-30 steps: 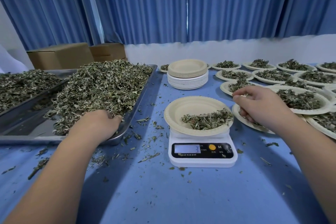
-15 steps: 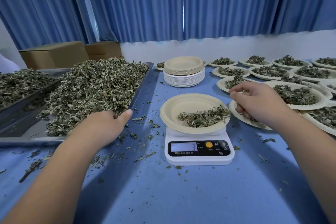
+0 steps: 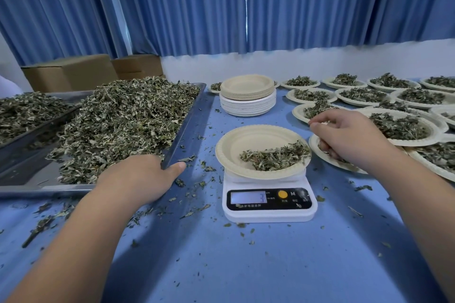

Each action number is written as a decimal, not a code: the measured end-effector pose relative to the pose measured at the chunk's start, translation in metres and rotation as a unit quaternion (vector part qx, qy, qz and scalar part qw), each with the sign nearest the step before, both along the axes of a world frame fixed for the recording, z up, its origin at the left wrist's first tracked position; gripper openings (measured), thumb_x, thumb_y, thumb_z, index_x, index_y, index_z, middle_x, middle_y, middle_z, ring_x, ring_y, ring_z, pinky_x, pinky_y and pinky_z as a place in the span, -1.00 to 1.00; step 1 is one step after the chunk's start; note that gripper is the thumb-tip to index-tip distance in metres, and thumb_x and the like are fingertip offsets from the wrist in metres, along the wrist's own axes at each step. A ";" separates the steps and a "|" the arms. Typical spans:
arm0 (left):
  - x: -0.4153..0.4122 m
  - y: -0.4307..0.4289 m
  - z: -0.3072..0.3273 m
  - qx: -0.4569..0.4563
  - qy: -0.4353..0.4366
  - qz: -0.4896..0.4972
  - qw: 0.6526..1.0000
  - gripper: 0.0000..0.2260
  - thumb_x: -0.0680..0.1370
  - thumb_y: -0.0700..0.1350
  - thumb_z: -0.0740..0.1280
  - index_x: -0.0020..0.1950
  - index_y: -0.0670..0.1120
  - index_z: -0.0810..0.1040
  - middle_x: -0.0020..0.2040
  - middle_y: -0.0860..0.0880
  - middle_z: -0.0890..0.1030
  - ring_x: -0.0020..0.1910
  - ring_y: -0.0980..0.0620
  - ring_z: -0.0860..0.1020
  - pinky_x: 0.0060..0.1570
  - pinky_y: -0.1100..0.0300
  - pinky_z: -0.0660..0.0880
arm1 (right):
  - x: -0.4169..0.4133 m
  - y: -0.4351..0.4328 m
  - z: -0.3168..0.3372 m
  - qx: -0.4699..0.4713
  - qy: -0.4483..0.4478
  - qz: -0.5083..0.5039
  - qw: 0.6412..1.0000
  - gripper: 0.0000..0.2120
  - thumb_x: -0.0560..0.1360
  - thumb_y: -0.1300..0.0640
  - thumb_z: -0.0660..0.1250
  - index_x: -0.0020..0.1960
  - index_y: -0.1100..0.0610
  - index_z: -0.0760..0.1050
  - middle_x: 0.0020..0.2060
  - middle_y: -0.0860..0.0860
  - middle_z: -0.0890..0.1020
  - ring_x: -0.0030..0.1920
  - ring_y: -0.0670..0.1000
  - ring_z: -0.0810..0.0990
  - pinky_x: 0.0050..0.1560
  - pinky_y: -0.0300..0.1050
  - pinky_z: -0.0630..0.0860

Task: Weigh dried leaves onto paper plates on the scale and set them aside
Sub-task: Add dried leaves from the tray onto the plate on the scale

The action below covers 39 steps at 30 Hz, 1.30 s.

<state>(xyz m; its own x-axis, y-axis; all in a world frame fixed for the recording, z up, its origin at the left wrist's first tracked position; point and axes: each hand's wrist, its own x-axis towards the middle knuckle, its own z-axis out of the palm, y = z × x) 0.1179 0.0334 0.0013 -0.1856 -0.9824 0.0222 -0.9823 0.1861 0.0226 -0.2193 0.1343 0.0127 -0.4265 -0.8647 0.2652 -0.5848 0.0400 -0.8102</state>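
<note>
At 12 o'clock: paper plate (image 3: 246, 145) on scale (image 3: 269, 206), dried leaves (image 3: 273, 156) at its 4 o'clock.
Left hand (image 3: 138, 179) now out of the pile (image 3: 123, 125), at tray (image 3: 184, 128) corner, 9 o'clock; thumb straight, fingers hidden, can't tell grip. Right hand (image 3: 349, 140) unmoved, 3 o'clock, fingers curled, nothing seen held.

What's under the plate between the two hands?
A white scale. Its screen and buttons show, but the paper plate covers its weighing top.
</note>
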 end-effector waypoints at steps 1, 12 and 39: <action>-0.001 0.001 0.000 -0.008 0.006 -0.002 1.000 -0.42 0.51 0.43 -0.02 -0.13 -0.04 0.48 -0.18 0.00 0.55 -0.17 0.00 0.54 0.00 0.02 0.53 | 0.000 0.000 0.000 0.000 -0.001 0.000 1.000 -0.91 0.53 0.07 0.28 -0.09 -0.04 0.57 -0.53 -0.03 0.57 -0.58 -0.05 0.39 -0.45 -0.14 0.40; 0.003 -0.011 0.004 -0.088 0.114 0.047 0.988 -0.43 0.56 0.35 0.10 -0.20 -0.12 0.57 -0.34 -0.08 0.56 -0.32 -0.07 0.55 -0.31 0.16 0.44 | 0.003 0.002 0.002 -0.001 -0.002 -0.002 1.000 -0.90 0.54 0.08 0.28 -0.09 -0.03 0.58 -0.54 -0.03 0.56 -0.57 -0.04 0.38 -0.50 -0.20 0.37; -0.139 0.014 0.052 -0.083 0.347 -0.272 0.894 -0.59 0.55 0.30 0.13 -0.06 0.01 0.57 -0.28 0.15 0.59 -0.33 0.32 0.48 -0.38 0.43 0.32 | 0.003 -0.001 0.002 -0.028 0.002 0.015 1.000 -0.87 0.54 0.08 0.29 -0.16 -0.06 0.56 -0.53 -0.04 0.58 -0.61 -0.18 0.40 -0.46 -0.25 0.33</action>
<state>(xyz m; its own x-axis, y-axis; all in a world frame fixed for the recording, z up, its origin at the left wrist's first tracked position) -0.0214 0.0477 0.0533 -0.5189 -0.7242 0.4542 -0.5056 0.6884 0.5200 -0.2163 0.1335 0.0147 -0.3999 -0.8607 0.3151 -0.5885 -0.0224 -0.8082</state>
